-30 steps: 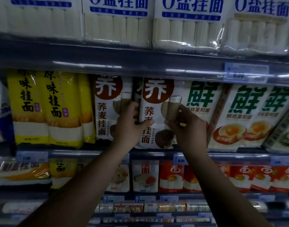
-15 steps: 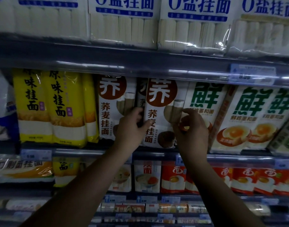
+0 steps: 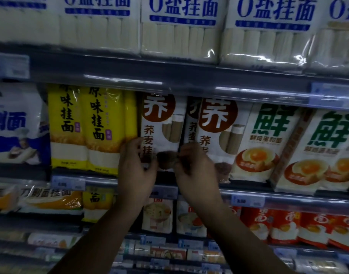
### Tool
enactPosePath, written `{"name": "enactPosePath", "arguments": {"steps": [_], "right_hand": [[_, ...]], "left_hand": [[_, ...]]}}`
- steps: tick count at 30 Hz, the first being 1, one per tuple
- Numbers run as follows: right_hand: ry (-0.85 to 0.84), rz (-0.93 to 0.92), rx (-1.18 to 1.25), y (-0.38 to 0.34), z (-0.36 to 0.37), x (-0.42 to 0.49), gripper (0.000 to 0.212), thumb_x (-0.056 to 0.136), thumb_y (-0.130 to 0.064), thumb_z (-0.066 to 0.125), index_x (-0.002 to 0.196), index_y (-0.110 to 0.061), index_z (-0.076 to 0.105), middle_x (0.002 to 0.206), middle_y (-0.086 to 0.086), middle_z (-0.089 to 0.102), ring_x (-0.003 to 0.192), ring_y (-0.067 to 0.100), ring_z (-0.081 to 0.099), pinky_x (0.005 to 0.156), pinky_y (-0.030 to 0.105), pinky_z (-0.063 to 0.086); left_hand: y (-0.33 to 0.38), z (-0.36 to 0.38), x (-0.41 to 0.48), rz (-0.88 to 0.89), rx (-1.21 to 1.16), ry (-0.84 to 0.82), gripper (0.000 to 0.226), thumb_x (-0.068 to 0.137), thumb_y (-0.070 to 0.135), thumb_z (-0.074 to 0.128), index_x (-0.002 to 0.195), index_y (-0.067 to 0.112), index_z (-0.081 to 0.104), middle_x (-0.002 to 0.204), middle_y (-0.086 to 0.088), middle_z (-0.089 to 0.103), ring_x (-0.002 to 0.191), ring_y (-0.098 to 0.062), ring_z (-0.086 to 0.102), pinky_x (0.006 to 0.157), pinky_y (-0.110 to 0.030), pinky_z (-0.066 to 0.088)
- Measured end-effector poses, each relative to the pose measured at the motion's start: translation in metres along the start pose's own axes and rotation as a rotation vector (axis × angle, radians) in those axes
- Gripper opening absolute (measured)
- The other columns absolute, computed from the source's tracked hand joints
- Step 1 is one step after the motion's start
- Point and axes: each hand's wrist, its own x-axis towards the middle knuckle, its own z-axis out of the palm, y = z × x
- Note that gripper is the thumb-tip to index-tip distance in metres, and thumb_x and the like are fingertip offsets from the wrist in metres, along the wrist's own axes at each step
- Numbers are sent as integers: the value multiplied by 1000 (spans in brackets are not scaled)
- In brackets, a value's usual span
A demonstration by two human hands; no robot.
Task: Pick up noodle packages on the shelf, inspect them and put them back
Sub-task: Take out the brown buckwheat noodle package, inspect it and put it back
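**Both hands on a buckwheat pack**

The shelf carries upright noodle packs. The brown-and-white buckwheat pack stands between yellow packs and its twin. Left hand and right hand grip its lower edges.

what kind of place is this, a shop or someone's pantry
Most likely a supermarket noodle aisle. Tiered shelves carry price tags on their front rails, and the same products repeat side by side, such as the yellow noodle packs and the egg noodle packs.

Blue price tags (print blurred) line the grey shelf edges.
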Motion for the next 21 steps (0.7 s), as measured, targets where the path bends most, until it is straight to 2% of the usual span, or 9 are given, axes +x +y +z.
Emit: {"name": "enactPosePath", "arguments": {"steps": [1,3,7,9,12,15,17,19,21], "right_hand": [[-45,3,6,-6,14,3,33,97,-15,64,128,-16,53,121,2,66,108,17,67,80,21,54],[-82,47,10,-11,37,11,48,96,-12,63,138,-9,42,134,10,55,121,28,60,93,31,53],[-81,262,155,-6,51,28,57,95,-9,61,146,-9,36,146,13,54,133,33,55,109,46,50],[-74,299,185,-1,51,32,53,97,-7,59,146,-12,40,145,11,59,131,29,59,105,44,52],[10,277,165,4,51,29,44,101,-9,61,144,-13,50,136,4,66,114,10,58,91,24,47],[122,247,133,4,53,25,35,101,-15,66,135,-12,60,127,2,71,106,7,60,81,14,45],[162,230,108,5,54,22,34,98,-17,70,131,-14,63,120,-2,73,100,4,58,81,15,45],[177,206,108,7,54,20,30,96,-20,72,125,-18,67,110,-10,69,95,0,60,79,11,47],[163,169,110,9,55,20,21,96,-25,71,117,-23,70,107,-11,70,93,-1,64,82,18,55]], "left_hand": [[-3,-2,2,-26,19,-23,54,89,20,74,137,9,51,134,-11,55,119,-27,59,87,-28,47],[-5,-3,6,-51,16,-73,58,90,19,73,141,10,47,137,-9,52,122,-22,54,87,-20,38],[-7,-1,16,-28,-81,-122,47,92,16,69,137,19,54,130,4,63,118,-11,58,81,-11,39],[-8,-4,18,-63,-163,-125,43,93,14,67,133,26,58,124,17,64,115,-2,59,82,-2,38],[-8,-12,18,-151,-334,-116,46,93,8,67,112,50,58,103,41,65,104,16,60,85,-5,44],[-10,-12,18,-190,-420,-107,46,92,3,66,118,41,63,108,32,68,111,5,63,97,-24,50],[-10,-13,18,-207,-454,-99,46,92,0,65,122,35,64,110,27,67,111,3,63,99,-28,51],[-8,-14,19,-221,-480,-93,46,92,-1,65,121,34,65,108,27,67,105,11,63,97,-23,51],[-7,-15,20,-235,-511,-98,46,92,-3,65,114,38,64,104,31,64,95,20,62,87,-8,50]]}}
